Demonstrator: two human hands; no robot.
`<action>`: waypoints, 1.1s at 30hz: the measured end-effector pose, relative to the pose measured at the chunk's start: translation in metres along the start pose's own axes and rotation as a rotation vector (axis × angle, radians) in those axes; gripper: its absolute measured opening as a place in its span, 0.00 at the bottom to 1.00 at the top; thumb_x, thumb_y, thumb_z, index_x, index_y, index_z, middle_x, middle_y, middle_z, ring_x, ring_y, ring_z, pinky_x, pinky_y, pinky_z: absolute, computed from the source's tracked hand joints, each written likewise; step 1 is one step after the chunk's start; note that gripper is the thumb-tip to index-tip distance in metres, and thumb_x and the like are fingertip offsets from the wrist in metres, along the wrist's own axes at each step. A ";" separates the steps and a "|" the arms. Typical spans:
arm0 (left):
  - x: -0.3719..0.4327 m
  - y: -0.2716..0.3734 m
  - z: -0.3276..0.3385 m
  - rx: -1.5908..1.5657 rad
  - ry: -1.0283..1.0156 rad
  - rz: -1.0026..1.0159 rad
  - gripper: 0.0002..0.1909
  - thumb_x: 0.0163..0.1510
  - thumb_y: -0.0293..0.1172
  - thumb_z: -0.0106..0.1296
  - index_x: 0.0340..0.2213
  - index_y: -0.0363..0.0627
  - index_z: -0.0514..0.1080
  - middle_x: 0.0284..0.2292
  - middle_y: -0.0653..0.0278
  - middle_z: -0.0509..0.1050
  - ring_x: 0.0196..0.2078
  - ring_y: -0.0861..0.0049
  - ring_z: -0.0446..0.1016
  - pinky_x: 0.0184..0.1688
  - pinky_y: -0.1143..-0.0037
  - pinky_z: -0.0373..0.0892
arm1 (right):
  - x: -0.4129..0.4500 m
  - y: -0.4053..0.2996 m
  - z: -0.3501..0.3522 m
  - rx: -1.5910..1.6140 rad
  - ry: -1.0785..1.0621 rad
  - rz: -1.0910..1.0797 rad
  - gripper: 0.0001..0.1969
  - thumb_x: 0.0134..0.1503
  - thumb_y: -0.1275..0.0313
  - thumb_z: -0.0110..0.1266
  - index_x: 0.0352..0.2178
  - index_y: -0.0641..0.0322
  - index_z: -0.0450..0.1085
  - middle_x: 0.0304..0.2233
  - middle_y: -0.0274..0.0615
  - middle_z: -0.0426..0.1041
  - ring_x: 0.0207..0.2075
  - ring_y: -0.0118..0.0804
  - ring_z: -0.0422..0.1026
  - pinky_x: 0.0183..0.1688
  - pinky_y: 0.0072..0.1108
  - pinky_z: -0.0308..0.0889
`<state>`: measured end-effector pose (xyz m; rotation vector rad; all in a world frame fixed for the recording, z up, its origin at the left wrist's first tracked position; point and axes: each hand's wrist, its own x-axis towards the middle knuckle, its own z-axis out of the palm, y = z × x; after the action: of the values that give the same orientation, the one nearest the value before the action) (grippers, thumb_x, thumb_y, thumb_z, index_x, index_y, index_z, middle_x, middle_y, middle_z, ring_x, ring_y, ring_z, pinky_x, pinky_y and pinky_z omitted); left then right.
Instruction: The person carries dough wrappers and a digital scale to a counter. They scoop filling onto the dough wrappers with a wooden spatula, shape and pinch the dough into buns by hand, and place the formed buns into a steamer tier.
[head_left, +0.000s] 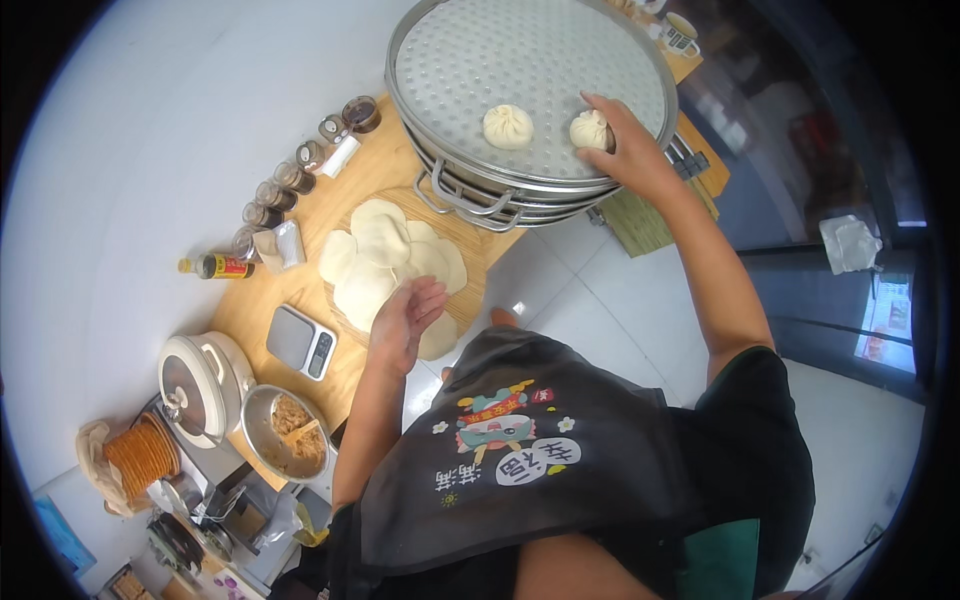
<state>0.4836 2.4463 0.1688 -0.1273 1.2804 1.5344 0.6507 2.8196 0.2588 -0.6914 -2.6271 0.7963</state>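
My right hand (626, 146) is around a pleated dough bun (589, 130) near the right side of a perforated steamer tray (465, 67), fingers on its far side and thumb on its near side. A second pleated bun (508, 127) sits to its left on the same tray. My left hand (411, 311) is held over the edge of a round wooden board (472, 255), palm turned up and fingers slightly curled, with nothing seen in it. Flat, round dough wrappers (379, 236) lie overlapping on the board, beside and partly behind my left hand.
Along the wall stand several spice jars (276, 196) and a sauce bottle (217, 265). A digital scale (301, 341), a lidded pot (199, 390) and a steel bowl of filling (285, 433) are at the lower left. Steamer handles (472, 199) stick out towards me.
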 end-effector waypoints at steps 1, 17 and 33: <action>-0.003 -0.006 -0.009 -0.001 0.006 0.000 0.24 0.66 0.44 0.39 0.49 0.34 0.69 0.45 0.54 0.75 0.47 0.69 0.74 0.53 0.71 0.68 | 0.001 -0.001 0.000 0.004 -0.004 -0.001 0.36 0.50 0.71 0.62 0.61 0.58 0.57 0.54 0.48 0.64 0.57 0.46 0.64 0.60 0.29 0.58; -0.049 -0.098 -0.119 0.108 0.532 0.099 0.18 0.63 0.35 0.46 0.50 0.36 0.68 0.43 0.58 0.75 0.44 0.73 0.74 0.49 0.72 0.69 | -0.077 -0.090 0.077 0.140 -0.102 -0.278 0.12 0.57 0.70 0.55 0.42 0.61 0.72 0.41 0.44 0.74 0.42 0.42 0.74 0.46 0.29 0.68; -0.091 -0.138 -0.115 0.074 0.467 0.074 0.19 0.61 0.36 0.46 0.50 0.35 0.68 0.45 0.56 0.75 0.48 0.70 0.73 0.54 0.71 0.67 | -0.007 -0.086 0.351 -0.223 -0.446 0.320 0.21 0.49 0.57 0.62 0.40 0.58 0.72 0.44 0.49 0.75 0.48 0.48 0.74 0.49 0.36 0.70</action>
<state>0.5665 2.2793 0.0926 -0.4142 1.7216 1.5711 0.4796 2.6002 0.0284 -1.1321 -3.0863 0.8284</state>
